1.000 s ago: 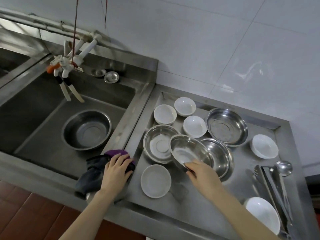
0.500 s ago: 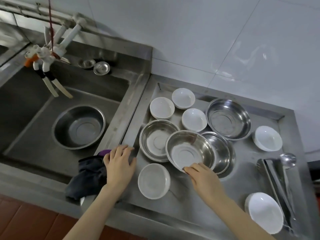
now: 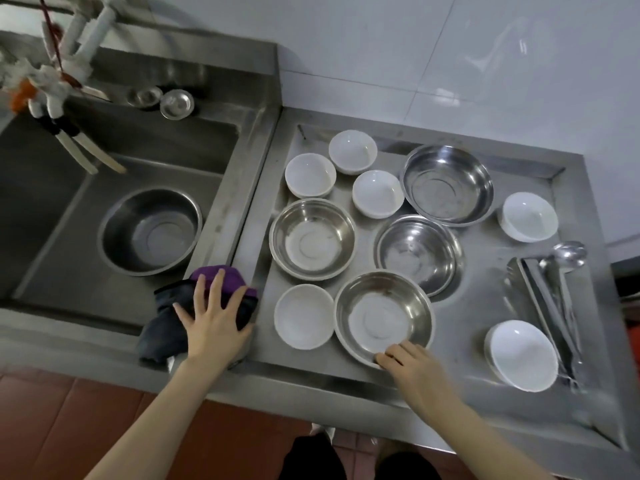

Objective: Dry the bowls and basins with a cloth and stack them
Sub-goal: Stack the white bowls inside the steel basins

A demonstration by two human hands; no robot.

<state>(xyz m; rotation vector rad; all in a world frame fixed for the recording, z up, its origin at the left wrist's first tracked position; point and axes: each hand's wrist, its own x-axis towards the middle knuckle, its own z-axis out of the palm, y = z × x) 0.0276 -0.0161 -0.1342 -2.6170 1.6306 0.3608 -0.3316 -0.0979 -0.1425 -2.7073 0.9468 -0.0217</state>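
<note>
Right grip (image 3: 415, 368) curled on near rim of steel basin (image 3: 381, 317) — left grip (image 3: 213, 323) flat, splayed, atop cloth (image 3: 161, 327).

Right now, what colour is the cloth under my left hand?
The cloth is dark grey and purple, head view.

Kitchen, steel sink (image 3: 239, 174), tiled wall (image 3: 381, 50), steel basins and bowls
</note>
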